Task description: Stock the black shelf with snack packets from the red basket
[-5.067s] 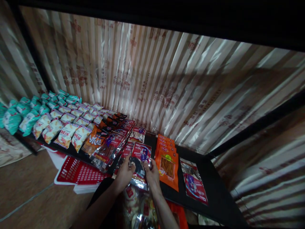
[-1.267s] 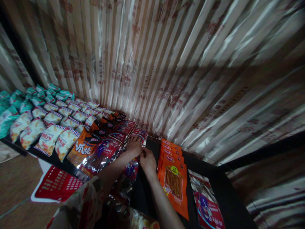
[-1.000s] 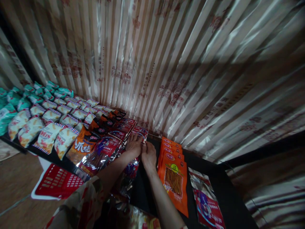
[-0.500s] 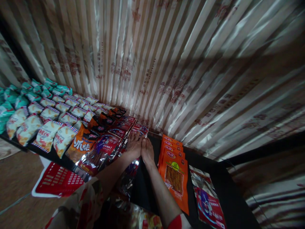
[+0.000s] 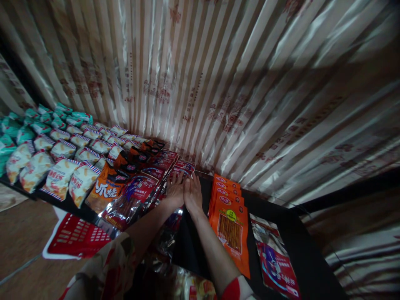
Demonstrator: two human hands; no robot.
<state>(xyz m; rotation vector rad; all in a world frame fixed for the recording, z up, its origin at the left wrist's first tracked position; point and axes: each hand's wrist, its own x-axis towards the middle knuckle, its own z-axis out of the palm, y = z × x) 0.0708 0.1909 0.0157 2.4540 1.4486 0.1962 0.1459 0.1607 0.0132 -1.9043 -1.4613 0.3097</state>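
My left hand point(image 5: 175, 191) lies flat, fingers stretched forward, on a row of dark red snack packets point(image 5: 181, 168) set on the black shelf point(image 5: 188, 250). Right beside it, my right hand point(image 5: 193, 192) rests along the right edge of that row, its fingers also extended and the two thumbs close together. Neither hand grips anything. To their left lies another row of red packets point(image 5: 140, 187) with clear lower halves. A stack of orange snack packets point(image 5: 231, 229) is to the right of my right forearm.
A single red and silver packet point(image 5: 275, 258) lies at the right. Leftward stand orange-black bags point(image 5: 106, 187), white bags point(image 5: 62, 177) and green bags point(image 5: 25, 134). A red basket point(image 5: 78, 235) is on the floor. Behind the shelf hangs a striped curtain point(image 5: 175, 83).
My right hand's fingers have slid slightly forward along the packets' edge. My left hand stays nearly in place. The view has shifted a little.
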